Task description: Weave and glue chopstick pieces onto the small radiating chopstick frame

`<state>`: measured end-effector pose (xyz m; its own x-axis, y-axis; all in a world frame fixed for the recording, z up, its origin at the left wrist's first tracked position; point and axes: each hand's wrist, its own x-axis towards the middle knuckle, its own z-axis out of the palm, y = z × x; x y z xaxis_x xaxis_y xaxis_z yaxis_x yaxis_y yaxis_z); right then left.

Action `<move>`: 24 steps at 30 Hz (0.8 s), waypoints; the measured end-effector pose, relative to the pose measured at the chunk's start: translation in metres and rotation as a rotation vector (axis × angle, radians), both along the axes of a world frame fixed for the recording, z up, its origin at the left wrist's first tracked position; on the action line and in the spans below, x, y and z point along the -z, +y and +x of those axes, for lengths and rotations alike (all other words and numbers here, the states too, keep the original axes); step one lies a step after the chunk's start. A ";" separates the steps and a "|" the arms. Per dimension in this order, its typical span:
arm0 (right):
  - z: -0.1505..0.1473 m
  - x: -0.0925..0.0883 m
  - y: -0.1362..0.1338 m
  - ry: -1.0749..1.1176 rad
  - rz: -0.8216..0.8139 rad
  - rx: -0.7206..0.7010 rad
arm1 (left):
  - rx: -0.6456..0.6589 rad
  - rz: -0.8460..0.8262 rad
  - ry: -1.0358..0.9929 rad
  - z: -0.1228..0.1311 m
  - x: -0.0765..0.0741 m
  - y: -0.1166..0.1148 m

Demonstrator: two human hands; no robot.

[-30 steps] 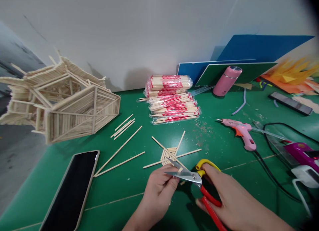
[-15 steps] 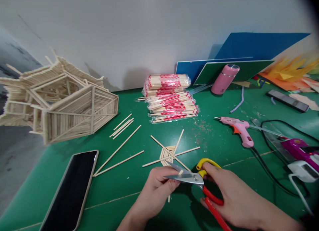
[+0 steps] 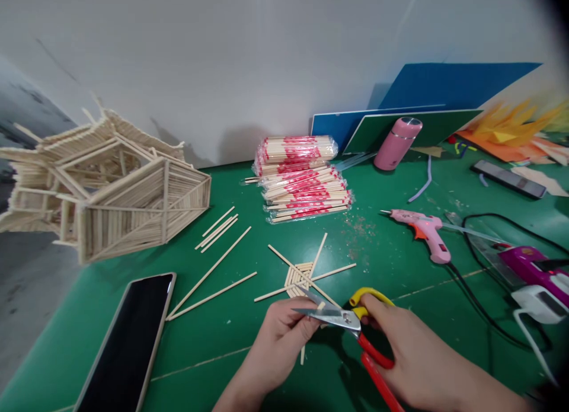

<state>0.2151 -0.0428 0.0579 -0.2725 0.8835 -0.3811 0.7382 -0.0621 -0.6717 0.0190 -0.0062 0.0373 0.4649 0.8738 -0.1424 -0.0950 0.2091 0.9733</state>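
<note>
My left hand [image 3: 282,335] is closed around a short wooden stick [image 3: 320,306], whose pale end shows between the scissor blades. Another bit of stick [image 3: 303,355] pokes out below this hand; I cannot tell whether it is the same piece. My right hand [image 3: 413,347] grips scissors [image 3: 344,318] with red and yellow handles, their blades partly apart and pointing left across the left fingertips. Just beyond the hands lies a star of crossed sticks [image 3: 326,274] with shorter sticks nested in rings at its middle, partly covered by the blades.
Loose sticks [image 3: 213,290] and a phone [image 3: 128,341] lie left, below a stick-built model [image 3: 142,204]. Bagged stick bundles [image 3: 306,184] stand at the back. To the right are a pink glue gun [image 3: 422,228], a pink bottle [image 3: 397,145] and black cable [image 3: 478,311].
The scissor handles and blades have drawn slightly closer together around the stick end. The left hand keeps almost the same place, and the view has shifted a little.
</note>
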 end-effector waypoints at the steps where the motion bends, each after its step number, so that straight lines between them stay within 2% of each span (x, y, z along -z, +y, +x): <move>1: 0.000 0.001 0.000 0.003 0.001 0.003 | -0.002 0.008 0.006 0.000 -0.001 0.001; 5: 0.000 0.005 -0.001 -0.005 0.026 0.010 | 0.011 0.016 0.032 -0.001 -0.002 0.001; 9: 0.001 0.001 -0.002 -0.071 0.061 -0.008 | -0.008 -0.022 0.070 -0.005 0.003 -0.002; 13: 0.002 -0.010 -0.002 -0.093 0.047 -0.035 | 0.006 -0.180 -0.052 -0.006 0.009 -0.007; 19: 0.003 -0.018 -0.001 -0.082 0.025 -0.091 | 0.041 -0.489 -0.314 0.002 0.005 -0.011; 24: 0.006 -0.016 0.000 -0.063 0.039 -0.168 | 0.098 -0.549 -0.385 0.006 0.005 -0.013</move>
